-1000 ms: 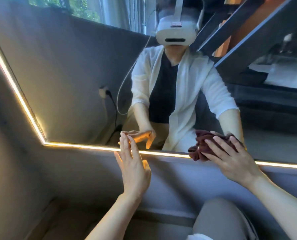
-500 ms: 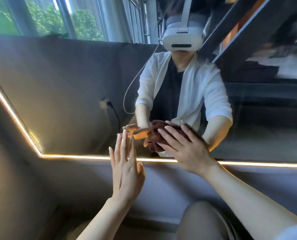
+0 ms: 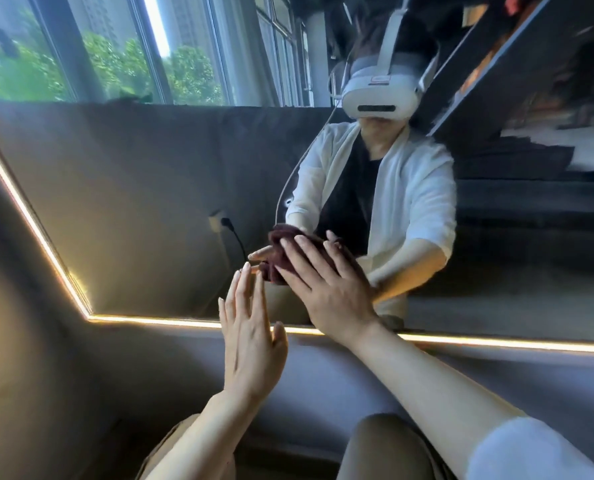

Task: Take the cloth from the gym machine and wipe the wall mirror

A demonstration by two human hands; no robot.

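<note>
1. Right hand (image 3: 326, 289): fingers straight and spread, palm pressing the cloth (image 3: 281, 247) flat, forearm reaching up from lower right.
2. Left hand (image 3: 250, 341): flat, fingers together, upright just below-left of the cloth.

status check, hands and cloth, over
Right hand flat, pressing cloth on mirror. Left hand open, fingertips at the glass. Nothing in the way.

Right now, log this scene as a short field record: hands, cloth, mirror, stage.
right hand: flat, straight fingers pressing the cloth against the glass
left hand: open, fingers straight, fingertips at the glass, holding nothing
cloth: dark red, bunched under the right hand
mirror: wall-mounted, lit strip along its lower edge
stage: wiping under way, low on the mirror
</note>
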